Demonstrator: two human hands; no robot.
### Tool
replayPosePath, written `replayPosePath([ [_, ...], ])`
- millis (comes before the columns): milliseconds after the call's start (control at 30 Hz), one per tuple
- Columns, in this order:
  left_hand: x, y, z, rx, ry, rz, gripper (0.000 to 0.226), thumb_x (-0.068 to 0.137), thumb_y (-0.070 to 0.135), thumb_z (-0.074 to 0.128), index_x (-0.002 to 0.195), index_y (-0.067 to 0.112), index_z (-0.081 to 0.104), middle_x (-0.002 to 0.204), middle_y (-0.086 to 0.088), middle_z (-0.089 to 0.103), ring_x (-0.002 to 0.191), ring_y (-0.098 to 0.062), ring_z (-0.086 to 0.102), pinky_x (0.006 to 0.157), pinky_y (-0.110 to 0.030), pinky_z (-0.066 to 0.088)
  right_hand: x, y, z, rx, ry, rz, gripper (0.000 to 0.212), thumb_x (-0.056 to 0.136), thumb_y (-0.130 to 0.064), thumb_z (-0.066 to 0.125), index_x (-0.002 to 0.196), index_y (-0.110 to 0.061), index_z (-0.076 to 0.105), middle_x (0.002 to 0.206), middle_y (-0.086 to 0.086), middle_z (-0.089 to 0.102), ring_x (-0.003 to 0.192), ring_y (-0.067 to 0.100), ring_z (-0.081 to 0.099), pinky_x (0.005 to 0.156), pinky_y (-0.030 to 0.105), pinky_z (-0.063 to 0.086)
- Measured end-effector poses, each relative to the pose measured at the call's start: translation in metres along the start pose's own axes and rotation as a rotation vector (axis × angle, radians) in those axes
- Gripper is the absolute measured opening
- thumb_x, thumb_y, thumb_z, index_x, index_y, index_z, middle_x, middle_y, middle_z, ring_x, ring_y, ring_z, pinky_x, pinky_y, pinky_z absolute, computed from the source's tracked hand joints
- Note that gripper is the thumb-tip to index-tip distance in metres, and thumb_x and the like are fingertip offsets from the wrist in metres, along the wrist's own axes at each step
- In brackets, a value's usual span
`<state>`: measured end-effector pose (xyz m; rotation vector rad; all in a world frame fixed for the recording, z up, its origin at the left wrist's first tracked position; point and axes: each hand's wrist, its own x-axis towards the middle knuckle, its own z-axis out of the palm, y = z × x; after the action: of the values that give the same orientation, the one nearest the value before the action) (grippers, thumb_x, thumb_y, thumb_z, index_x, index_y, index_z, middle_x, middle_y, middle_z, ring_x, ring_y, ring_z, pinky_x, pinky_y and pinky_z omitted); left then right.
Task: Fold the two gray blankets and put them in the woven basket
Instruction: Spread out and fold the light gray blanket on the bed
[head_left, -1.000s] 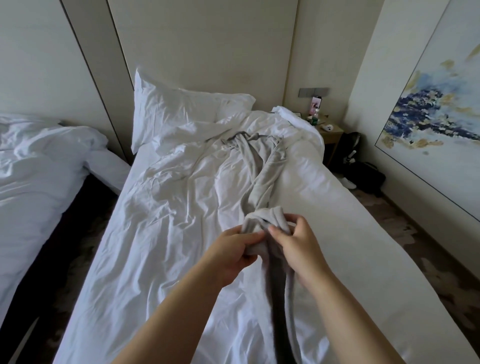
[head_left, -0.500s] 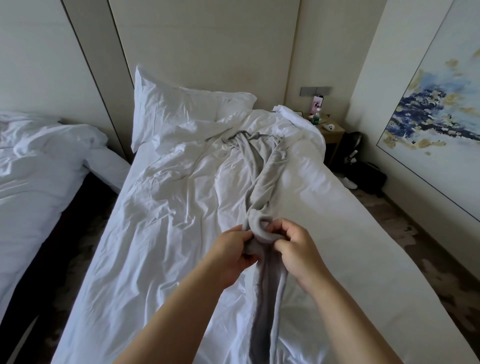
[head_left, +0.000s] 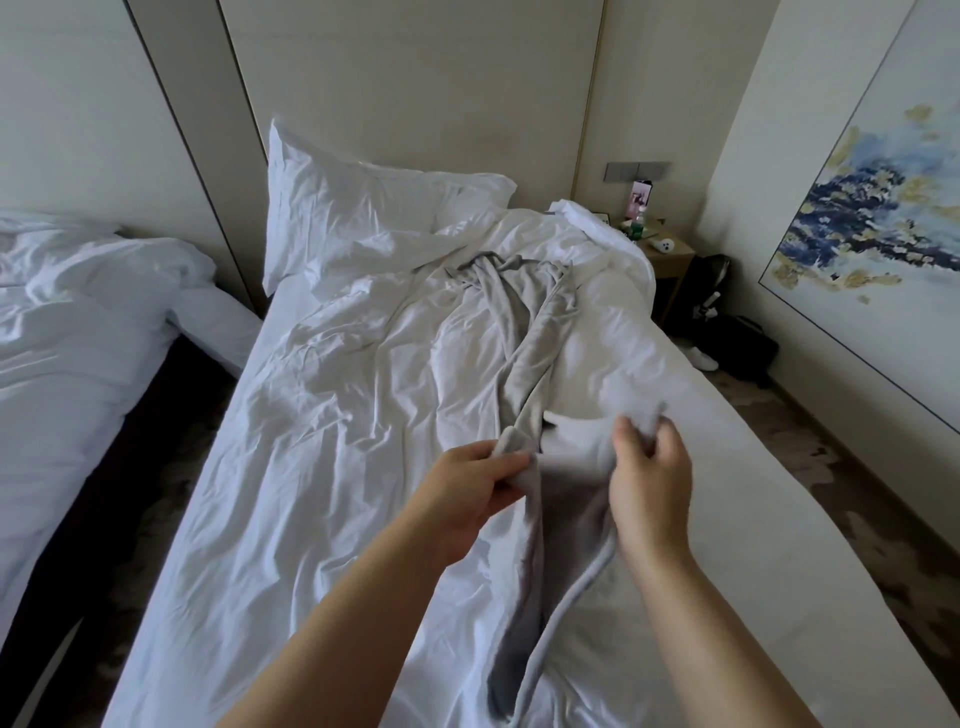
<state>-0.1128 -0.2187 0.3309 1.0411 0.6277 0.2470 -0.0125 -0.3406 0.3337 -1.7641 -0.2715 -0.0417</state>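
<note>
The gray blanket (head_left: 524, 338) lies twisted into a rope along the middle of the bed (head_left: 779, 545), its near end lifted and its tail hanging toward the viewer. The left hand (head_left: 467, 483) grips one bunched edge with curled fingers. The right hand (head_left: 649, 478), blurred, has its fingers curled round the opposite edge, spreading the fabric. Probable faults: the twist may lock if the edges are pulled apart too fast, the far end may drag the creased white duvet (head_left: 337, 415) with it, or a fold of duvet may be pinched in with the blanket. The woven basket is not in view. A pillow (head_left: 363, 208) stands at the head. A second bed (head_left: 78, 312) lies to the left, with a nightstand (head_left: 667, 254), a dark bag (head_left: 737, 338) and a painting (head_left: 872, 208) to the right.
</note>
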Motion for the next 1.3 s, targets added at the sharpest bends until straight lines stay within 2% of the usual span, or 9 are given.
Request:
replayPosePath([
  [133, -0.001, 0.007, 0.001, 0.038, -0.038, 0.028, 0.018, 0.09, 0.004, 0.055, 0.087, -0.003, 0.072, 0.082, -0.018, 0.065, 0.076, -0.019, 0.067, 0.069, -0.019, 0.055, -0.022, -0.005, 0.013, -0.115, -0.467, -0.23, 0.013, 0.087, -0.014, 0.065, 0.092, -0.024, 0.07, 0.083, -0.017, 0.07, 0.082, -0.008, 0.063, 0.071, 0.008, 0.047],
  [333, -0.003, 0.011, -0.001, 0.085, -0.077, -0.032, 0.023, 0.092, 0.003, 0.047, 0.092, -0.006, 0.068, 0.076, -0.018, 0.068, 0.08, -0.021, 0.069, 0.074, -0.024, 0.056, -0.013, -0.004, 0.012, -0.051, -0.252, -0.277, 0.011, 0.085, -0.014, 0.069, 0.094, -0.018, 0.075, 0.085, -0.013, 0.069, 0.084, -0.003, 0.062, 0.072, 0.006, 0.044],
  [533, -0.005, 0.012, -0.001, 0.017, -0.107, -0.061, 0.048, 0.089, -0.002, 0.032, 0.073, 0.002, 0.077, 0.076, -0.014, 0.072, 0.067, -0.015, 0.068, 0.07, -0.026, 0.057, -0.013, -0.006, 0.021, -0.058, -0.644, -0.304, 0.009, 0.085, -0.025, 0.071, 0.084, -0.034, 0.073, 0.091, -0.023, 0.062, 0.088, -0.004, 0.062, 0.075, 0.004, 0.042],
  [667, 0.003, 0.007, -0.006, -0.105, -0.055, -0.127, 0.051, 0.098, 0.023, 0.039, 0.07, 0.001, 0.076, 0.061, -0.008, 0.065, 0.055, -0.013, 0.059, 0.061, -0.025, 0.056, -0.012, -0.001, 0.021, -0.092, -0.709, -0.318, 0.022, 0.086, -0.012, 0.064, 0.094, -0.03, 0.075, 0.096, -0.024, 0.057, 0.095, -0.006, 0.058, 0.077, 0.003, 0.041],
  [767, 0.006, 0.004, -0.008, -0.094, -0.076, -0.129, 0.032, 0.096, 0.025, 0.054, 0.101, -0.001, 0.071, 0.076, -0.008, 0.07, 0.065, -0.013, 0.064, 0.071, -0.025, 0.056, -0.013, 0.0, 0.02, -0.084, -0.696, -0.326, 0.033, 0.082, 0.003, 0.055, 0.096, -0.019, 0.075, 0.097, -0.025, 0.061, 0.095, -0.006, 0.06, 0.078, 0.004, 0.042],
  [900, 0.009, 0.005, -0.013, -0.023, -0.06, -0.09, 0.03, 0.093, 0.015, 0.057, 0.111, -0.008, 0.063, 0.106, -0.019, 0.071, 0.098, -0.022, 0.068, 0.086, -0.026, 0.055, -0.015, 0.002, 0.018, -0.015, -0.605, -0.287, 0.048, 0.071, 0.008, 0.052, 0.095, -0.032, 0.065, 0.092, -0.02, 0.069, 0.088, -0.003, 0.063, 0.071, 0.004, 0.045],
  [1033, 0.013, 0.021, -0.009, -0.271, -0.045, -0.07, 0.011, 0.094, 0.001, 0.048, 0.092, -0.003, 0.059, 0.075, -0.012, 0.063, 0.065, -0.014, 0.056, 0.057, -0.019, 0.054, -0.007, 0.023, 0.032, -0.195, -0.468, -0.273, 0.035, 0.073, 0.0, 0.06, 0.084, -0.033, 0.055, 0.079, -0.014, 0.061, 0.073, 0.001, 0.06, 0.058, 0.002, 0.04],
  [1200, 0.036, 0.083, -0.051, -0.853, 0.222, 0.129, 0.032, 0.08, -0.021, 0.023, 0.079, 0.0, 0.048, 0.066, -0.008, 0.046, 0.055, -0.011, 0.04, 0.036, -0.014, 0.04, 0.032, 0.083, 0.023, -0.75, -0.413, -0.102, 0.015, 0.076, 0.001, 0.054, 0.078, -0.006, 0.067, 0.082, 0.018, 0.069, 0.085, 0.035, 0.064, 0.066, 0.032, 0.043],
  [1300, 0.034, 0.099, -0.121, -0.588, 0.518, 0.246, 0.03, 0.087, -0.018, 0.025, 0.077, 0.003, 0.045, 0.066, -0.007, 0.037, 0.044, -0.004, 0.048, 0.038, -0.007, 0.036, 0.066, 0.117, -0.021, -0.93, -0.311, 0.082, 0.013, 0.079, 0.001, 0.055, 0.081, 0.001, 0.068, 0.076, 0.019, 0.066, 0.077, 0.037, 0.061, 0.066, 0.036, 0.048],
])
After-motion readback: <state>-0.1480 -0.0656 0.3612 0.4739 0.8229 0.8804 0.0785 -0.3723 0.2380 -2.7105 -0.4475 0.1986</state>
